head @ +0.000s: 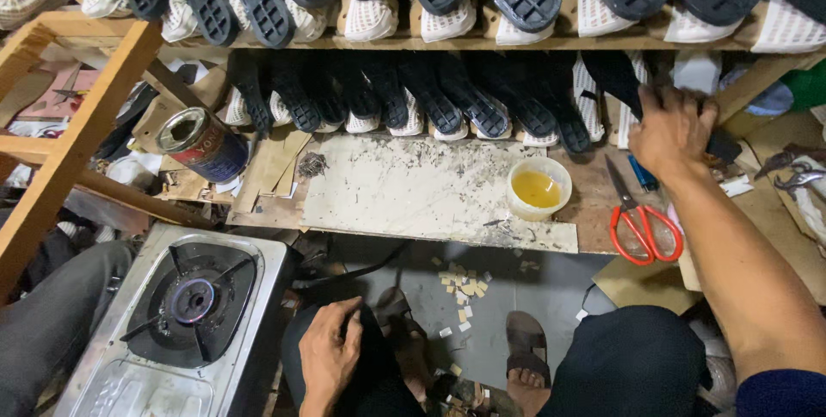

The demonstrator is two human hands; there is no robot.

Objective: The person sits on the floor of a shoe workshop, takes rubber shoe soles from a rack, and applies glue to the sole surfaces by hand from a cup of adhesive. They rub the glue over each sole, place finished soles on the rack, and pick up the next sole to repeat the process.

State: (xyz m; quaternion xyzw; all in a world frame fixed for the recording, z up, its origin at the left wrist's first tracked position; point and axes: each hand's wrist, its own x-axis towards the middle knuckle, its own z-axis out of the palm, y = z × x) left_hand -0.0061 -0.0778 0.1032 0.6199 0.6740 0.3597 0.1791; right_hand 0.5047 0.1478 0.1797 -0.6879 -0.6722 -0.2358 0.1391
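Two rows of white mesh shoes with black rubber soles (pixel 447 107) fill the wooden shelves ahead of me, soles up and outward, each shoe's long axis running from the shelf back toward me. My right hand (pixel 671 129) reaches to the right end of the lower row and rests on a black sole (pixel 718 143) there; its grip is curled over the sole, but I cannot tell whether it is clamped. My left hand (pixel 329 352) lies loosely curled on my left knee, holding nothing. On the counter, a stained pale board (pixel 413 189) leaves open room in the middle, its near edge hanging over the floor. A small plastic cup of yellow glue (pixel 539 187) stands on the board's right end; red-handled scissors (pixel 638 219) lie just beyond, blades pointing away. A tipped metal can (pixel 202 143) lies left, above a steel gas burner (pixel 194 301).
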